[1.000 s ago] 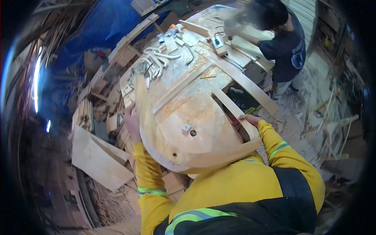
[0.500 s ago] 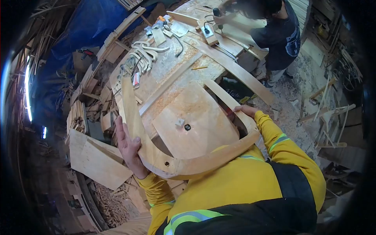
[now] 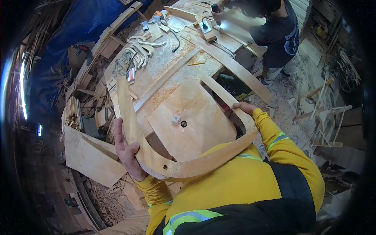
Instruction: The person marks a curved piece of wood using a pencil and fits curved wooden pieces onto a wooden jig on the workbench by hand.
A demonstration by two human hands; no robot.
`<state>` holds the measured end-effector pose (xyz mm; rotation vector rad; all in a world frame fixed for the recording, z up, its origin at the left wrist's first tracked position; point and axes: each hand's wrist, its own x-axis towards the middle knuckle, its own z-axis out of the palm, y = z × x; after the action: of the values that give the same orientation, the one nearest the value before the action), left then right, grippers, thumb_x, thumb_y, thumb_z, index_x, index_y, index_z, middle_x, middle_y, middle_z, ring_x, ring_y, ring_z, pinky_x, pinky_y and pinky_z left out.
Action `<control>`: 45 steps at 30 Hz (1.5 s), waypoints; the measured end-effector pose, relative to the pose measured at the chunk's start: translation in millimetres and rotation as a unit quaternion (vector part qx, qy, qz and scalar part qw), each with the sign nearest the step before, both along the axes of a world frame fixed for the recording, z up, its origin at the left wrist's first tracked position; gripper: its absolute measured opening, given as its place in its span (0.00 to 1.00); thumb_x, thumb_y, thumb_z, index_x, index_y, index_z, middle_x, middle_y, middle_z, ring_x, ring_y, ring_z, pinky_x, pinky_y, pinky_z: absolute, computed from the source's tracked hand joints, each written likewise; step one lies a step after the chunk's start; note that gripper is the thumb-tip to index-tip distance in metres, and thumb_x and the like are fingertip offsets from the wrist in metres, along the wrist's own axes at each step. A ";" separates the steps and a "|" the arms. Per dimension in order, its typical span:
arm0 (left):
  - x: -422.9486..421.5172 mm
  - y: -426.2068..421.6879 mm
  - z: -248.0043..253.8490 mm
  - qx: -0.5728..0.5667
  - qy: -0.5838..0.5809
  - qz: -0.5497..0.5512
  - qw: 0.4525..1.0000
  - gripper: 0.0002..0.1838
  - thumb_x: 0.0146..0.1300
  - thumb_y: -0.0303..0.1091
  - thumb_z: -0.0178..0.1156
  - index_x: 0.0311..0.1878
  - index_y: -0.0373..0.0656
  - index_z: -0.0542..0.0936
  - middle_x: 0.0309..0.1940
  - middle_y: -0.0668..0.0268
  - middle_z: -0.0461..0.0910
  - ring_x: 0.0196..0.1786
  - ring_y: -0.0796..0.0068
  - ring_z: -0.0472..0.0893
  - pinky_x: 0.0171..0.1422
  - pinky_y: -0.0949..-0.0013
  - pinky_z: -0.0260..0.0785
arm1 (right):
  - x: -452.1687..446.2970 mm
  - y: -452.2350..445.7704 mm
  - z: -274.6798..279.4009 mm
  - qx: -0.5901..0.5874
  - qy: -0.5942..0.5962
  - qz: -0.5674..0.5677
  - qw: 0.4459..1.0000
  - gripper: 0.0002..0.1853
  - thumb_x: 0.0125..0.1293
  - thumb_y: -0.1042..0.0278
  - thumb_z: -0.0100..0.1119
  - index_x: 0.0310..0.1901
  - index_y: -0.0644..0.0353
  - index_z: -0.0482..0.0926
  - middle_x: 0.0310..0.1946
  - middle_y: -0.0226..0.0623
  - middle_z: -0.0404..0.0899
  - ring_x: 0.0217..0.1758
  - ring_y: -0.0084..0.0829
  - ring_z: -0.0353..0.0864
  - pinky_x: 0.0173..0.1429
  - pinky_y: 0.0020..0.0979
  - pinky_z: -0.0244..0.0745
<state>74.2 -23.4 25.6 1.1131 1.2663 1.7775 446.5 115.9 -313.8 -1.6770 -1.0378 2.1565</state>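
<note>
A U-shaped curved wooden frame (image 3: 188, 166), like a chair's arm-and-back rail, lies close against my yellow shirt with its arms pointing away from me. My left hand (image 3: 127, 150) supports the left arm from outside, palm and thumb against the wood, fingers stretched along it. On the other arm, my right hand (image 3: 244, 107) is closed over the outer edge, its fingers partly hidden. A round hole shows near the frame's left bend. Within the U, a tapered wooden panel (image 3: 203, 135) has a dark round hole and a small pale block (image 3: 176, 119) beside it.
Across the sawdust-covered worktable (image 3: 168, 64), a co-worker (image 3: 280, 43) holds a lit drill (image 3: 216, 13). Long boards (image 3: 235, 72), a pencil (image 3: 196, 64), a power strip (image 3: 206, 28) and curved wooden pieces (image 3: 139, 53) lie there. Plywood offcuts (image 3: 94, 156) lean at left.
The view has shifted slightly, while both hands keep their places on the frame. The co-worker's drill has come upright, with its light shining on the work.
</note>
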 end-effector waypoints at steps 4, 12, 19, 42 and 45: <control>-3.1 0.3 -1.3 -0.001 -0.012 -0.003 1.000 0.48 0.36 0.29 0.54 0.69 0.26 0.60 0.69 0.48 0.62 0.72 0.59 0.63 0.77 0.63 0.49 | 0.3 2.0 -8.1 0.019 0.002 0.015 1.000 0.20 0.54 0.47 0.62 0.41 0.53 0.81 0.30 0.32 0.76 0.25 0.28 0.72 0.29 0.31 0.69; -6.3 -1.3 -1.5 -0.019 -0.026 -0.003 0.999 0.47 0.35 0.28 0.54 0.68 0.26 0.61 0.70 0.49 0.60 0.71 0.59 0.64 0.76 0.63 0.54 | -1.2 2.2 -13.7 0.019 -0.002 -0.006 1.000 0.21 0.55 0.47 0.62 0.41 0.57 0.81 0.28 0.33 0.77 0.22 0.28 0.73 0.27 0.32 0.69; -12.7 -2.1 -8.6 0.004 -0.031 0.003 1.000 0.47 0.34 0.27 0.54 0.67 0.26 0.62 0.71 0.50 0.58 0.72 0.57 0.64 0.77 0.62 0.53 | -1.4 1.9 -6.5 0.012 0.009 -0.006 1.000 0.21 0.56 0.49 0.62 0.44 0.58 0.81 0.29 0.35 0.80 0.24 0.28 0.77 0.30 0.32 0.73; -13.2 -4.4 -11.3 0.008 -0.037 0.016 0.999 0.43 0.35 0.27 0.54 0.64 0.27 0.65 0.73 0.52 0.55 0.73 0.57 0.61 0.78 0.60 0.50 | -4.1 -1.2 25.5 0.014 -0.018 0.012 1.000 0.27 0.54 0.46 0.62 0.47 0.61 0.80 0.37 0.38 0.79 0.34 0.31 0.76 0.40 0.33 0.70; -13.8 -5.0 -13.3 0.012 -0.015 0.013 1.000 0.44 0.38 0.29 0.54 0.66 0.26 0.62 0.70 0.50 0.59 0.72 0.57 0.62 0.78 0.60 0.51 | -3.9 -0.4 21.3 0.023 -0.008 0.009 1.000 0.25 0.56 0.49 0.61 0.48 0.62 0.79 0.33 0.41 0.81 0.28 0.33 0.80 0.36 0.34 0.76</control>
<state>60.4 -28.4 12.2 1.0841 1.2503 1.8267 442.6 115.5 -292.6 -1.6728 -1.1018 2.1161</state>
